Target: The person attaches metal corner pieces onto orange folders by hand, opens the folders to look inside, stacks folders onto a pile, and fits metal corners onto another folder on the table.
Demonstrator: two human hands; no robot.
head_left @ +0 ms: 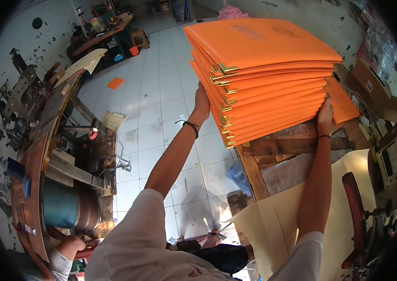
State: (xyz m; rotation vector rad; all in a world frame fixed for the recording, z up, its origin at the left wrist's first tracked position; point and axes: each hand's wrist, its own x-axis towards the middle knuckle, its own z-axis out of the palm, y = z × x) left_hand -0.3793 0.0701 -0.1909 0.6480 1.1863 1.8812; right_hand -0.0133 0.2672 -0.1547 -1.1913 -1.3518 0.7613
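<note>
floor side: a small flat orange piece (115, 83) lies on the white tiled floor (154, 136).
left grip: the bare left hand (202, 104) holds the left side of a tall stack of orange leather-look folders (264, 70) with gold metal corners.
folders' place: tilted, blocking the far left corner of the brown wooden table (254, 178) from view.
gathered so far: the folders form one pile, apparently borne between both hands.
right grip: the bare right hand (326, 114) clasps the pile's lower right side.
left over: a flat orange sheet (346, 105) lies outside the pile, near the table's right edge; whether it belongs there cannot be told.
hidden: left fingers; the pile's underside, so table contact is unclear.
</note>
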